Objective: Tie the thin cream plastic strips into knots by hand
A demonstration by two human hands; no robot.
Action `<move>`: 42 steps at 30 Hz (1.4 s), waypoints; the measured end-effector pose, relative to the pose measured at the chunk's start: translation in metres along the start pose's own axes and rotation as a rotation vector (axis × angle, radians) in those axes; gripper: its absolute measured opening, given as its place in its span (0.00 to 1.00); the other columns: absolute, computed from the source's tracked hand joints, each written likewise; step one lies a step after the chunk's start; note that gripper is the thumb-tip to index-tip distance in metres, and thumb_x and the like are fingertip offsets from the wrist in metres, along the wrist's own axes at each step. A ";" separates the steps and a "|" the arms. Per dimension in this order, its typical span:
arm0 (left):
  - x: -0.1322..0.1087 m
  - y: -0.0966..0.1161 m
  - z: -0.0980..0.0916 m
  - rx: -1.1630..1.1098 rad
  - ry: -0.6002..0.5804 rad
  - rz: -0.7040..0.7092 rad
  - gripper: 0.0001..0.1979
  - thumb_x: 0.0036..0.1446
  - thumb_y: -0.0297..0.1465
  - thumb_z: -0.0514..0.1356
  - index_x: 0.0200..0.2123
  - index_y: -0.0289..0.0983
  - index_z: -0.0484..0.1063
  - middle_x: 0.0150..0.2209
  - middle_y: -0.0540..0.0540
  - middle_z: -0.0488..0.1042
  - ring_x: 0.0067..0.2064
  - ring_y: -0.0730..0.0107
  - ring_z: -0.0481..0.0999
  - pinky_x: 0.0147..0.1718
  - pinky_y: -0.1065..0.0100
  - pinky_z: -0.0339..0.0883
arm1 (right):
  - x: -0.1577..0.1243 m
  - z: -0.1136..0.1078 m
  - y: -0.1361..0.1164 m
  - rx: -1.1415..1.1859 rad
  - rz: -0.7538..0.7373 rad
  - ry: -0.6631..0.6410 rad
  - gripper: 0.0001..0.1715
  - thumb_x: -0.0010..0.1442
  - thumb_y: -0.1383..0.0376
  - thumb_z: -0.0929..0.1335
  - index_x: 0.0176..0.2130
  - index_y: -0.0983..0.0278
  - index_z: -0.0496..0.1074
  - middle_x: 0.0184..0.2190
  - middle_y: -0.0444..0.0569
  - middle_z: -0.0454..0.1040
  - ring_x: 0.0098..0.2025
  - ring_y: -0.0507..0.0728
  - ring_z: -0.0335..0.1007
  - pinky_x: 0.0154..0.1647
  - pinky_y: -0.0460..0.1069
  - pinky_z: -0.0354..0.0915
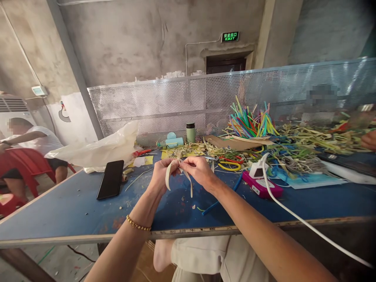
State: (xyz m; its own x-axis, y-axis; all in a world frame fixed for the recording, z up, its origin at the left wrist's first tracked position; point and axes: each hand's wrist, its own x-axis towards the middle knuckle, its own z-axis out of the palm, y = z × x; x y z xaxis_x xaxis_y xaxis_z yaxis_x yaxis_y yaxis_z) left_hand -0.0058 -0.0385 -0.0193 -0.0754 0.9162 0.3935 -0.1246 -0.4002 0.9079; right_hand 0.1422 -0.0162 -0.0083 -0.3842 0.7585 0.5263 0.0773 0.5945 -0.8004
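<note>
Above the blue tabletop [73,211], both my hands meet over a pale, cream-coloured flat strip [168,178]. My left hand [163,174] has its fingers closed on the strip, and one end curls down below them. My right hand [198,170] pinches the same strip from the other side, where another end hangs down. The part between my fingertips is small and partly hidden, so I cannot tell how it is folded or knotted. Behind my hands lie heaps of dried-looking strips [192,149] and yellow-handled pliers [230,166].
A black phone [111,179] lies left, near a plastic bag [100,147]. Right are a magenta power strip [261,186] with a white cable and a bundle of coloured stems [252,121]. A green cup [190,134] stands behind. Another person's hand [369,140] is at far right; someone sits left.
</note>
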 end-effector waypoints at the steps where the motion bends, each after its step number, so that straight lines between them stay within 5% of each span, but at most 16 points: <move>1: 0.000 -0.001 0.000 -0.016 0.000 -0.001 0.16 0.45 0.40 0.69 0.24 0.31 0.74 0.18 0.48 0.71 0.21 0.77 0.63 0.22 0.72 0.54 | 0.000 0.001 0.000 0.021 0.007 -0.005 0.20 0.55 0.53 0.70 0.24 0.67 0.72 0.20 0.44 0.68 0.22 0.49 0.57 0.22 0.45 0.53; 9: 0.001 0.002 0.000 -0.114 -0.026 -0.011 0.15 0.43 0.38 0.70 0.24 0.33 0.74 0.19 0.50 0.68 0.23 0.77 0.63 0.23 0.72 0.54 | 0.000 -0.004 -0.001 -0.073 -0.037 0.000 0.25 0.57 0.48 0.68 0.24 0.65 0.70 0.19 0.43 0.64 0.22 0.50 0.57 0.23 0.46 0.53; 14: -0.001 0.007 -0.004 -0.067 -0.071 0.001 0.15 0.43 0.39 0.70 0.25 0.33 0.75 0.21 0.50 0.68 0.23 0.77 0.63 0.23 0.72 0.54 | 0.002 -0.018 -0.004 -0.253 -0.205 0.232 0.19 0.62 0.53 0.65 0.30 0.65 0.74 0.27 0.48 0.70 0.26 0.52 0.62 0.27 0.47 0.59; 19: -0.005 0.013 -0.003 0.059 -0.094 -0.020 0.16 0.45 0.41 0.69 0.27 0.33 0.76 0.18 0.51 0.66 0.22 0.77 0.60 0.21 0.73 0.51 | -0.001 -0.021 -0.004 -0.101 -0.016 -0.041 0.17 0.62 0.54 0.65 0.35 0.65 0.74 0.18 0.43 0.67 0.19 0.52 0.65 0.19 0.46 0.61; 28: -0.007 0.015 -0.002 0.145 -0.082 -0.039 0.18 0.41 0.42 0.70 0.27 0.32 0.77 0.17 0.52 0.64 0.21 0.78 0.58 0.20 0.73 0.49 | -0.005 -0.022 -0.010 0.053 0.053 -0.144 0.12 0.58 0.58 0.69 0.33 0.65 0.69 0.17 0.41 0.68 0.15 0.49 0.63 0.14 0.43 0.60; 42: -0.004 0.008 -0.003 -0.016 -0.087 -0.048 0.17 0.38 0.39 0.73 0.23 0.31 0.76 0.19 0.50 0.69 0.21 0.78 0.62 0.21 0.73 0.54 | -0.001 -0.016 -0.008 -0.093 -0.140 -0.043 0.06 0.56 0.65 0.67 0.28 0.64 0.68 0.21 0.40 0.65 0.23 0.48 0.60 0.25 0.45 0.57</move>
State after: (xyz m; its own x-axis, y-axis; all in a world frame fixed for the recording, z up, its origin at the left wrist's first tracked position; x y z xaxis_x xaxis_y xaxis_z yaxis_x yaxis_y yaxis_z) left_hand -0.0099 -0.0459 -0.0139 0.0174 0.9321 0.3617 -0.1419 -0.3558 0.9237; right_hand 0.1565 -0.0170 0.0022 -0.4358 0.6558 0.6164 0.1044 0.7171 -0.6891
